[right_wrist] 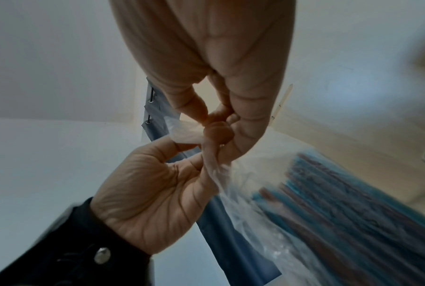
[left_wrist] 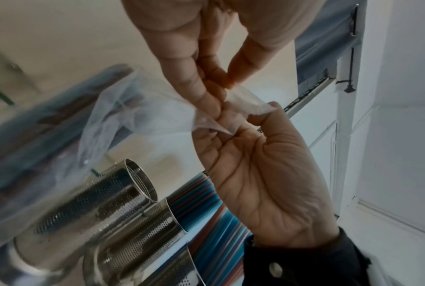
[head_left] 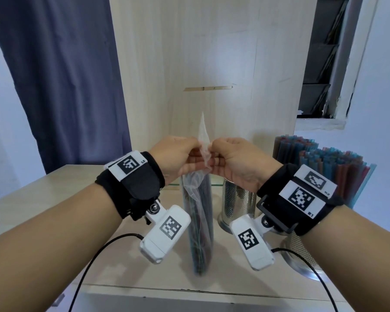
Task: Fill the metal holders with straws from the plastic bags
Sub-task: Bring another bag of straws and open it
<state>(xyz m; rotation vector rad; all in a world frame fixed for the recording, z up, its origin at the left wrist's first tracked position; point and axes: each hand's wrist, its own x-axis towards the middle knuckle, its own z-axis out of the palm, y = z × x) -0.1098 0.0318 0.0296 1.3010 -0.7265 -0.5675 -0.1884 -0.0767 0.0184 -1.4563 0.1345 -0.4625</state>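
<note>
Left hand [head_left: 178,154] and right hand [head_left: 232,158], both pinching the twisted neck of the plastic bag [head_left: 198,221], held upright above the table [head_left: 43,199]. Risk: sudden tearing under an uneven pull, spilling straws [head_left: 200,242]; a swinging bag possibly tipping the empty metal holder [head_left: 236,201] just beside it. Bag apparently full of dark and blue straws, though blurred. Filled holders [head_left: 302,251] at right, crowded with straws.

pale wooden shelf [head_left: 43,199] bears metal holders [head_left: 236,199].
</note>
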